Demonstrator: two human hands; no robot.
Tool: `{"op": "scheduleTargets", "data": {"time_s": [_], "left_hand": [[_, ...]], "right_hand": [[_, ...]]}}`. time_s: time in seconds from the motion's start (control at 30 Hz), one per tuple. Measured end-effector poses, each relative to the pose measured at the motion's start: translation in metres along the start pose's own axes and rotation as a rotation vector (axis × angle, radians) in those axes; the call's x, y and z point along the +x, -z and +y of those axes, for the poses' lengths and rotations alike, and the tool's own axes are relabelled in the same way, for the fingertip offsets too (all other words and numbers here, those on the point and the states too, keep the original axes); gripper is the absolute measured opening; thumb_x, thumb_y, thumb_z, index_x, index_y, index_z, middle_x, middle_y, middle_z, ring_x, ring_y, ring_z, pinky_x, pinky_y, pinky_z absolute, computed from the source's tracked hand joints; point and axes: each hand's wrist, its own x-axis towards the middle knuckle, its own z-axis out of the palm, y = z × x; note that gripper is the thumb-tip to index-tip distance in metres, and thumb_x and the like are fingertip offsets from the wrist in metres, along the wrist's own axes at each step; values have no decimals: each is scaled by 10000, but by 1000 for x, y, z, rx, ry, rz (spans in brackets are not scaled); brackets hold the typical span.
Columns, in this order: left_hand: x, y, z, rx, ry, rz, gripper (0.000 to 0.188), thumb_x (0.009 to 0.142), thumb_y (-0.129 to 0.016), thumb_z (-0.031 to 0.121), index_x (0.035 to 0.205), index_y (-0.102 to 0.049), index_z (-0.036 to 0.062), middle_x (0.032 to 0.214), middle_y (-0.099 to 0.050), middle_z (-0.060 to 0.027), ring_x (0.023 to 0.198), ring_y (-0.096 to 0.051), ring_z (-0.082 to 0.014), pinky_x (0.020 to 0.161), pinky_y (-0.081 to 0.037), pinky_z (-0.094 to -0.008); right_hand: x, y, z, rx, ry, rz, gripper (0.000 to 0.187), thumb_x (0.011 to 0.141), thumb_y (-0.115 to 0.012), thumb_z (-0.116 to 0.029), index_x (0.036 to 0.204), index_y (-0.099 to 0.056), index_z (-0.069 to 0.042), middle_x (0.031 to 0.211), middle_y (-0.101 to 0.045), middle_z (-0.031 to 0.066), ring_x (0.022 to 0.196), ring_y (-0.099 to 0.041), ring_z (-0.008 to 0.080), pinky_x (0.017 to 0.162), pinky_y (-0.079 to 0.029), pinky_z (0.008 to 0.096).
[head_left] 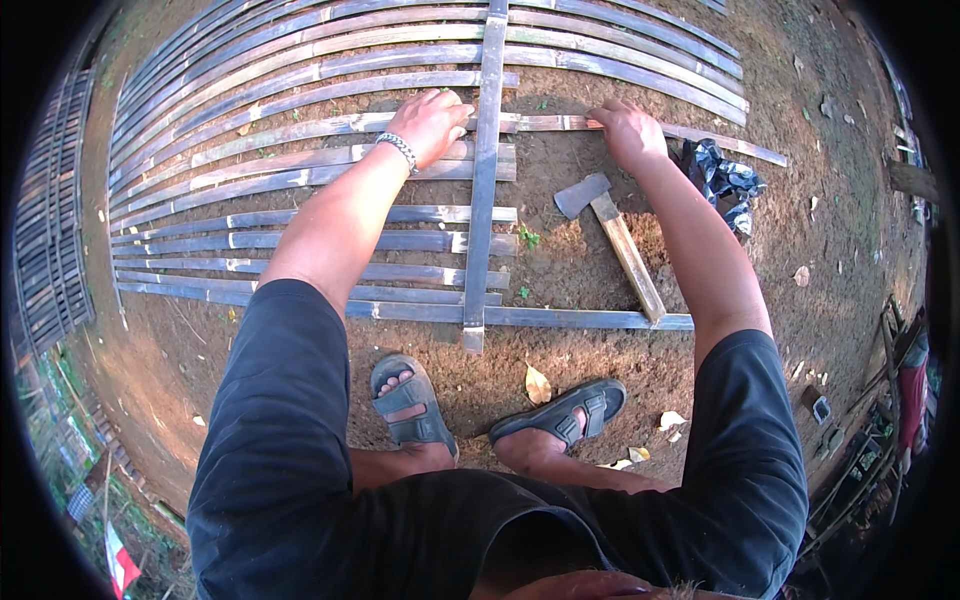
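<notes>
A frame of split bamboo slats point(400, 242) lies on the ground before me, with one bamboo crosspiece point(483, 200) laid over the slats. My left hand point(430, 125), a chain bracelet at its wrist, is closed over a bamboo slat point(560, 123) just left of the crosspiece. My right hand point(630, 135) grips the same slat farther right, where it sticks out beyond the crosspiece. The fingers' undersides are hidden. Below my right hand lies a hatchet point(625, 250) with a wooden handle, its end over the nearest slat.
A crumpled black plastic bag point(725, 185) sits beside my right forearm. My sandalled feet point(415, 405) stand at the frame's near edge, among dry leaves point(537, 384). Another slatted bamboo panel point(50, 210) is at far left. Sticks and a red cloth point(912, 405) are at far right.
</notes>
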Motion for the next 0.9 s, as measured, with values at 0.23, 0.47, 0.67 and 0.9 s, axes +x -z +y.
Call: {"op": "scheduleTargets", "data": {"time_s": [0.23,0.47,0.67,0.9], "left_hand": [[7,3,4,9,40,4,364,923,-692,195,1282,-684,133,1177,-648,-31,1185,-596,-250,1023,-513,-411],[7,-2,1,8,45,29,367,921,-693,188,1284,-681,134,1173,-645,-31,1183,-594,-253,1024,-512,-413],[10,-2,1,21,54,27,371,922,-693,184,1289,-677,132,1178,-642,-36,1190,-586,-260,1028,-507,-413],[10,-2,1,15,49,44,380,914,-695,183,1290,-674,130,1183,-639,-36,1186,-585,-266,1025,-509,-414]], "right_hand": [[-1,1,-1,-3,-17,7,414,931,-550,-55,1262,-705,-250,1238,-677,32,1226,-627,251,1027,-526,367],[0,5,-3,18,-34,4,424,942,-540,-47,1273,-702,-256,1247,-675,36,1226,-632,250,1029,-528,373],[5,7,-4,15,-47,-12,441,949,-536,-42,1291,-698,-267,1256,-674,39,1233,-632,255,1016,-540,383],[15,2,-5,59,-58,-2,444,949,-540,-57,1301,-701,-272,1276,-686,41,1210,-656,270,1018,-540,401]]}}
